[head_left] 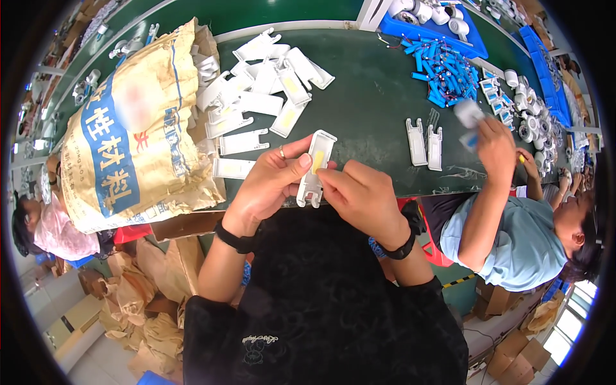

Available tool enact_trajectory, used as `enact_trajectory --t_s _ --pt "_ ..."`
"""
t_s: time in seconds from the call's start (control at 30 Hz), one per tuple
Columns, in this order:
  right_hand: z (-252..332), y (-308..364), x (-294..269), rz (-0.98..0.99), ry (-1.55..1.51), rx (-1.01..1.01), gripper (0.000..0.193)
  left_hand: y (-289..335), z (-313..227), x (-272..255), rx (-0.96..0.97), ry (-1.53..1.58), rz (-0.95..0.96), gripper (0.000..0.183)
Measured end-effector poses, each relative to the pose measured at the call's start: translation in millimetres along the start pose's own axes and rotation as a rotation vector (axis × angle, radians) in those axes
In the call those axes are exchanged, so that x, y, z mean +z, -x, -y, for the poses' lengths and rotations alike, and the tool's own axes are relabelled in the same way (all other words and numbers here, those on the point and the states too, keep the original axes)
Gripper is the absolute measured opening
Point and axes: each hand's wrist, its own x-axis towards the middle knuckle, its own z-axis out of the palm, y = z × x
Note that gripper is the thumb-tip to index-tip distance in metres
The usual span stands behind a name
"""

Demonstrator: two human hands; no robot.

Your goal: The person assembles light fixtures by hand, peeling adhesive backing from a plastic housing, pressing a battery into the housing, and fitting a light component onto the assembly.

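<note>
Upright in front of my chest is a white plastic housing (324,142), long and narrow, with a yellow strip (317,160) lying in its hollow. My left hand (273,176) grips its left side, thumb in front and fingers behind. On the other side, my right hand (362,192) is closed, its thumb and forefinger pinched against the housing's edge next to the yellow strip. Whether those fingertips also hold part of the strip is hidden. Beyond my left hand lies a heap of similar white housings (266,80), some showing yellow strips.
A large paper sack (138,128) of white parts lies to the left. Two housings (417,142) rest on the green table (359,96) at right. Farther right are blue cylindrical cells with wires (443,70), a blue tray (471,45) and a co-worker's raised hand (494,147).
</note>
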Motion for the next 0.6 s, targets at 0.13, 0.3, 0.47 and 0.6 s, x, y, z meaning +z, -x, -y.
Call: enact_trajectory --t_s 0.13,0.3,0.47,0.6 --pt "-13 -6 -6 0.126 -0.202 0.180 0.021 2 -7 -1 -0.078 -0.050 0.034 0.052" --pt "-32 11 -27 -0.243 -0.507 0.600 0.008 -18 0 1 -0.162 -0.381 -0.040 0.039" --pt "-24 25 -58 -0.409 -1.220 0.678 0.016 -89 32 10 0.251 -1.388 0.035 0.021" --pt "-24 39 -42 -0.240 -1.557 0.842 0.024 -91 31 12 0.963 -1.660 0.004 0.017"
